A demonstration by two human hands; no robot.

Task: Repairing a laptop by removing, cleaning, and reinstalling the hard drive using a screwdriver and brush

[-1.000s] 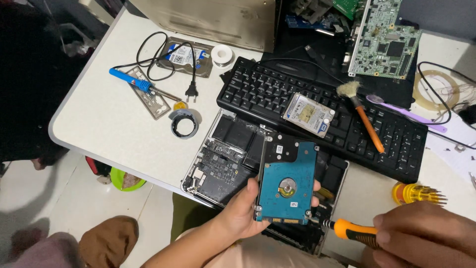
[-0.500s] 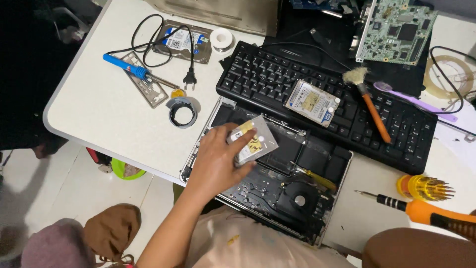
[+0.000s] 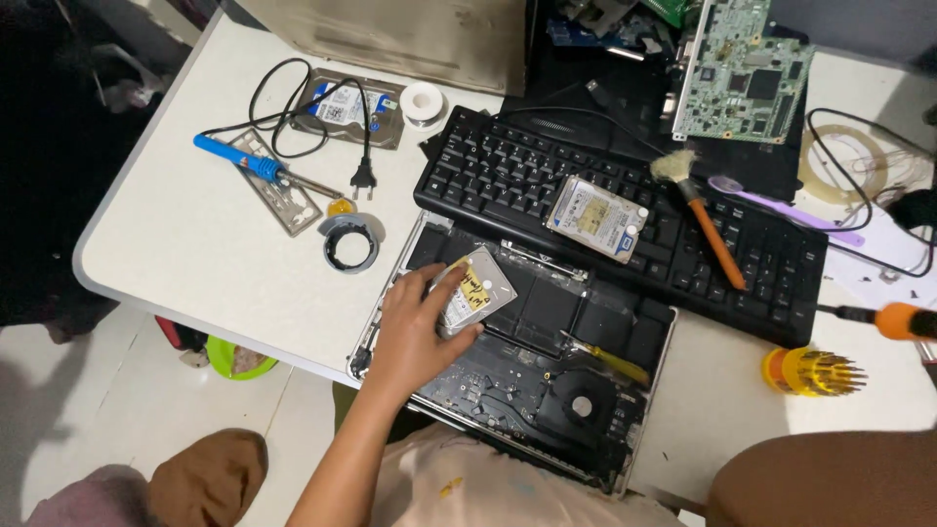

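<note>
white table [image 3: 195, 263] cluttered | left hand [image 3: 415, 327] grasping hard drive [image 3: 475, 290] over opened laptop [image 3: 547, 381] | right hand unseen

Left hand [image 3: 415, 327] pressing a silver hard drive [image 3: 475, 290] onto the opened laptop [image 3: 517, 376] at the table's [image 3: 195, 263] front edge; keyboard [image 3: 625, 220] lies behind.

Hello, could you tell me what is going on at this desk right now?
A person sits at a white table with an opened laptop, its insides exposed. Their left hand rests on a silver hard drive lying over the laptop's left side. The right hand is out of view; only an orange-handled screwdriver shows at the right edge. A second drive and a brush lie on a black keyboard behind. A blue soldering iron lies at the left.
</note>
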